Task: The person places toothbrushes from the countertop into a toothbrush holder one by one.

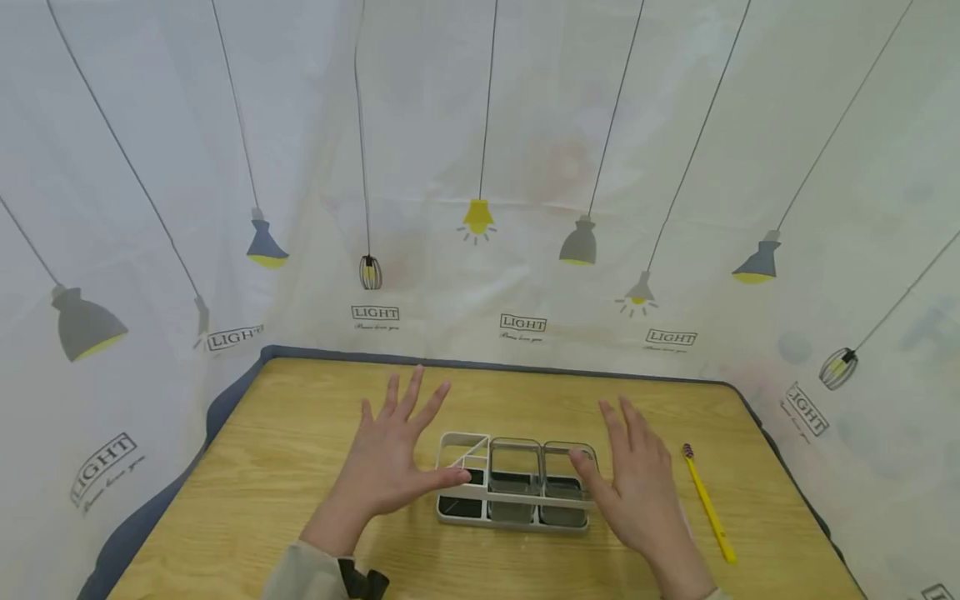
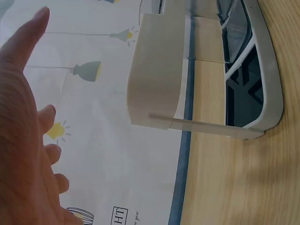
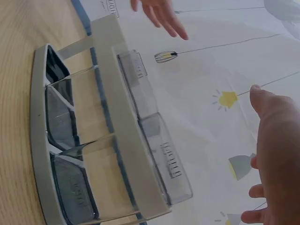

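Organizer rack (image 1: 516, 487), a pale grey frame with three compartments in a row, sits on the wooden table (image 1: 270, 467) near the middle, a little toward the near edge. Two clear tinted cups (image 1: 514, 467) stand in its middle and right compartments, while the left compartment shows an open frame with a diagonal bar. The left hand (image 1: 393, 454) hovers just left of the rack with fingers spread wide and straight, its thumb reaching toward the rack's left end; whether the thumb touches the frame cannot be told from the head view. In the left wrist view the left hand (image 2: 26, 136) shows an open palm and holds nothing, with the rack (image 2: 206, 84) apart from it. The right hand (image 1: 637, 492) hovers at the rack's right end, fingers straight and slightly apart, thumb close to the right cup, gripping nothing. The right wrist view shows the right hand (image 3: 274, 159) open above the rack (image 3: 117, 136), not closed around it. A yellow toothbrush (image 1: 708, 504) lies on the table just right of the right hand, running from far to near. A lamp-printed white curtain (image 1: 480, 167) hangs behind the table's far edge.
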`<state>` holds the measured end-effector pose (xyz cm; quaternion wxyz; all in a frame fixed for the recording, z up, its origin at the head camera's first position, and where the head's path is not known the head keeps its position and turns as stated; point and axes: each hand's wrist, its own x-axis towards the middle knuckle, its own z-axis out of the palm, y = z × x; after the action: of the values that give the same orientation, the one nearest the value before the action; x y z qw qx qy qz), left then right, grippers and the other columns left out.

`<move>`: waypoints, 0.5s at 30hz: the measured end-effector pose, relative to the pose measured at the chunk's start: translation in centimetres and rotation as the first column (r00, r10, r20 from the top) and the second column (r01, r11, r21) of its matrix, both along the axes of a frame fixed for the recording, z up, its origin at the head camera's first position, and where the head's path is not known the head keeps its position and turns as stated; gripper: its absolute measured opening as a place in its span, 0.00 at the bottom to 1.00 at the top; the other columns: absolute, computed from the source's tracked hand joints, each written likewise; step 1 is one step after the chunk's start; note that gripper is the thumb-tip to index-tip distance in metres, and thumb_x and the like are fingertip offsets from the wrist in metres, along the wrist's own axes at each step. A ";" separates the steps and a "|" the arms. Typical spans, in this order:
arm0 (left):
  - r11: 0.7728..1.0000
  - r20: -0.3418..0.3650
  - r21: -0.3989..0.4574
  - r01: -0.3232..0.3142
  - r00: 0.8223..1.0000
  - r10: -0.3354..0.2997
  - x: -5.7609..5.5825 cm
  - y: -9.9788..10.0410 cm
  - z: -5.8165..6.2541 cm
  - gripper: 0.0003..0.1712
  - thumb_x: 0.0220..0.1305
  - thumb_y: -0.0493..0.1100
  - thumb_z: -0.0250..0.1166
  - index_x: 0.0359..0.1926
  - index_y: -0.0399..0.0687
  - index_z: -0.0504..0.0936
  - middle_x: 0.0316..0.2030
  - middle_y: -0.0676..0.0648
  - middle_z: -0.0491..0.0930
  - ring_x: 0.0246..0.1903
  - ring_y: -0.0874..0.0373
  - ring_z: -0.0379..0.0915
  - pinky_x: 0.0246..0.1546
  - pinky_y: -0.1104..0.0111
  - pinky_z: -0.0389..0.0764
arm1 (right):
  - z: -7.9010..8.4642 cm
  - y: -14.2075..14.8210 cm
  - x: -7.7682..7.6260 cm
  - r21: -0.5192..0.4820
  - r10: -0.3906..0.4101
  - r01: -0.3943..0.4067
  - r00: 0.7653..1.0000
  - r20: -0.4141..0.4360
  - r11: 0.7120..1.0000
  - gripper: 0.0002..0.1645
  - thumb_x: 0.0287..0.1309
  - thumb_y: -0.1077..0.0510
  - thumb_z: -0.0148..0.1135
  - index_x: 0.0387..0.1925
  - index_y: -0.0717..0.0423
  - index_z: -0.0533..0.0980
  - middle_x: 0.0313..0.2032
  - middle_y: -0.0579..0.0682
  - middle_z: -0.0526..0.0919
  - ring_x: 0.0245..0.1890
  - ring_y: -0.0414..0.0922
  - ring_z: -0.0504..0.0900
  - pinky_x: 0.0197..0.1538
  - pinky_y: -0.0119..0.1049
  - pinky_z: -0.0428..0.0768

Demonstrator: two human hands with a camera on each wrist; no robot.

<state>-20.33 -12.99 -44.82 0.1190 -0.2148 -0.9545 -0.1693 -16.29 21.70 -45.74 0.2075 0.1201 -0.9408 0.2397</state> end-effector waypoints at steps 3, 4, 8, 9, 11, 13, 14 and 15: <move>0.995 0.025 0.088 0.043 0.999 -0.045 -0.2 -0.2 -0.2 0.68 0.51 0.88 0.62 0.86 0.76 0.42 0.85 0.50 0.34 0.82 0.39 0.28 0.71 0.24 0.43 | 0.3 0.4 0.0 -0.063 0.006 -0.005 1.000 0.017 0.998 0.46 0.77 0.40 0.58 0.83 0.56 0.55 0.80 0.67 0.53 0.74 0.73 0.59 0.66 0.79 0.60; 0.993 0.029 0.108 0.053 0.998 -0.056 -0.3 -0.2 -0.3 0.69 0.51 0.88 0.63 0.86 0.76 0.42 0.85 0.51 0.34 0.82 0.39 0.29 0.71 0.24 0.43 | 0.4 0.5 0.1 -0.079 0.006 -0.004 1.000 0.026 0.997 0.46 0.78 0.41 0.58 0.84 0.56 0.54 0.80 0.67 0.53 0.74 0.73 0.59 0.66 0.80 0.61; 0.983 0.045 0.172 0.070 0.996 -0.079 -0.6 -0.3 -0.6 0.69 0.51 0.85 0.67 0.86 0.73 0.44 0.85 0.53 0.35 0.82 0.41 0.30 0.72 0.25 0.41 | 0.8 1.2 0.0 -0.132 0.002 0.011 0.995 0.101 0.991 0.44 0.81 0.40 0.53 0.85 0.54 0.52 0.82 0.65 0.50 0.76 0.72 0.55 0.66 0.80 0.61; 0.981 0.051 0.183 0.071 0.995 -0.081 -0.6 -0.3 -0.7 0.70 0.51 0.84 0.68 0.86 0.73 0.44 0.85 0.53 0.35 0.82 0.41 0.30 0.72 0.26 0.40 | 0.8 1.4 0.0 -0.145 0.003 0.014 0.993 0.119 0.989 0.44 0.81 0.39 0.51 0.85 0.54 0.52 0.82 0.65 0.49 0.77 0.72 0.54 0.66 0.81 0.60; 0.975 0.069 0.211 0.075 0.993 -0.091 -0.8 -0.4 -0.9 0.71 0.50 0.83 0.70 0.86 0.72 0.45 0.85 0.52 0.35 0.82 0.42 0.29 0.73 0.27 0.40 | 0.9 1.9 -0.2 -0.181 0.013 0.014 0.989 0.150 0.983 0.43 0.83 0.39 0.48 0.84 0.56 0.52 0.82 0.65 0.49 0.77 0.72 0.53 0.66 0.81 0.59; 0.963 0.105 0.253 0.093 0.987 -0.123 -1.0 -0.5 -1.2 0.72 0.48 0.80 0.74 0.86 0.73 0.44 0.85 0.52 0.35 0.82 0.44 0.28 0.74 0.29 0.39 | 1.0 2.5 -0.4 -0.227 0.030 0.010 0.985 0.171 0.974 0.42 0.84 0.40 0.46 0.84 0.60 0.53 0.81 0.67 0.49 0.78 0.72 0.51 0.68 0.80 0.57; 0.954 0.128 0.280 0.108 0.981 -0.149 -1.1 -0.5 -1.3 0.73 0.47 0.79 0.76 0.86 0.73 0.44 0.84 0.52 0.35 0.82 0.45 0.27 0.75 0.31 0.38 | 1.0 2.7 -0.5 -0.249 0.037 0.008 0.984 0.176 0.968 0.41 0.84 0.41 0.46 0.83 0.62 0.53 0.81 0.68 0.50 0.78 0.72 0.51 0.69 0.80 0.56; 0.942 0.150 0.310 0.126 0.972 -0.179 -1.2 -0.6 -1.6 0.74 0.46 0.78 0.77 0.86 0.73 0.43 0.84 0.53 0.35 0.82 0.46 0.26 0.75 0.32 0.37 | 0.9 3.0 -0.5 -0.271 0.044 0.007 0.982 0.183 0.962 0.41 0.85 0.42 0.46 0.82 0.64 0.53 0.80 0.69 0.51 0.78 0.72 0.50 0.69 0.79 0.56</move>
<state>-21.49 -13.63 -46.37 0.0518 -0.2522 -0.9051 -0.3384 -16.83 24.69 -44.82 0.1305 0.0763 -0.9133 0.3782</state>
